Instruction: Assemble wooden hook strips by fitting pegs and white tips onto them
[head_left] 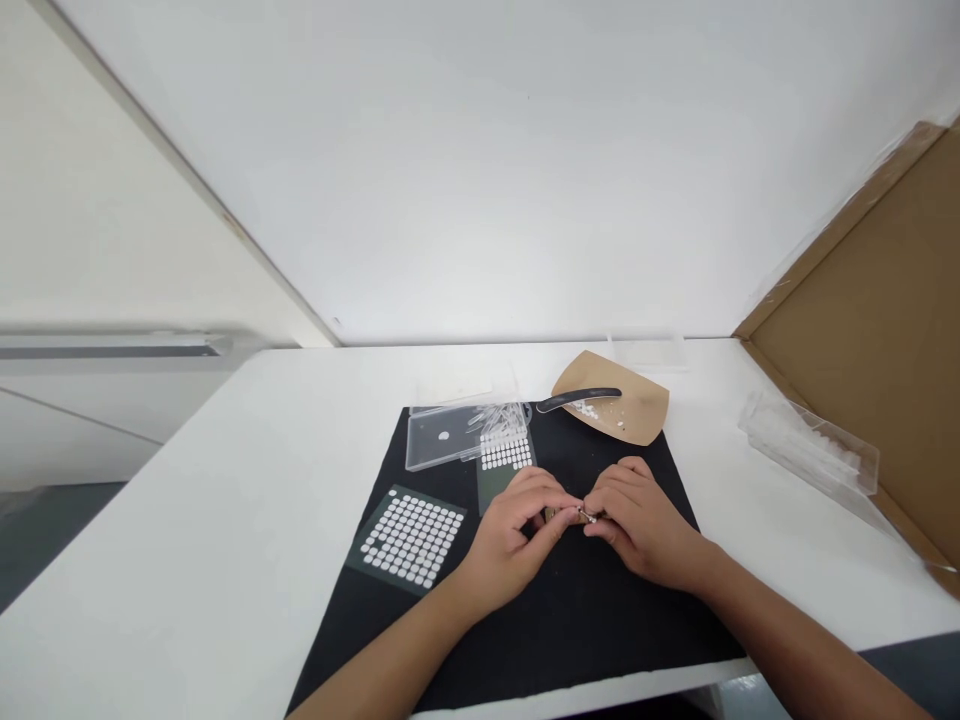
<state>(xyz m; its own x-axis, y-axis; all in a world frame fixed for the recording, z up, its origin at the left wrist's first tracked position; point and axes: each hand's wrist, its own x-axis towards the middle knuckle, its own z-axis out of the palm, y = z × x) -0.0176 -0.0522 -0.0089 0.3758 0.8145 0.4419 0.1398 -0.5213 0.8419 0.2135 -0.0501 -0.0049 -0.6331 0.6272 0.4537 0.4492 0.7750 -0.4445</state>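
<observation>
Over the black mat [570, 640], both hands meet at a small shiny metal piece [589, 516], too small and covered to name. My left hand [510, 540] pinches its left end between thumb and fingers. Closed around the right end are the fingers of my right hand [645, 520]. To the left lies a dark green sheet of white rounded stickers [414, 538]. A second sticker sheet [495, 485] is partly under a clear plastic case [427, 455]. Behind the hands, a black curved nail file [577, 398] rests on a tan card [641, 405] with small white bits.
Clear slender plastic pieces [499, 417] are heaped at the case's right end. On the white table [187, 540], a clear box [810, 440] stands at the right beside a brown cardboard panel [877, 340]. A clear lid [646, 352] sits near the back wall.
</observation>
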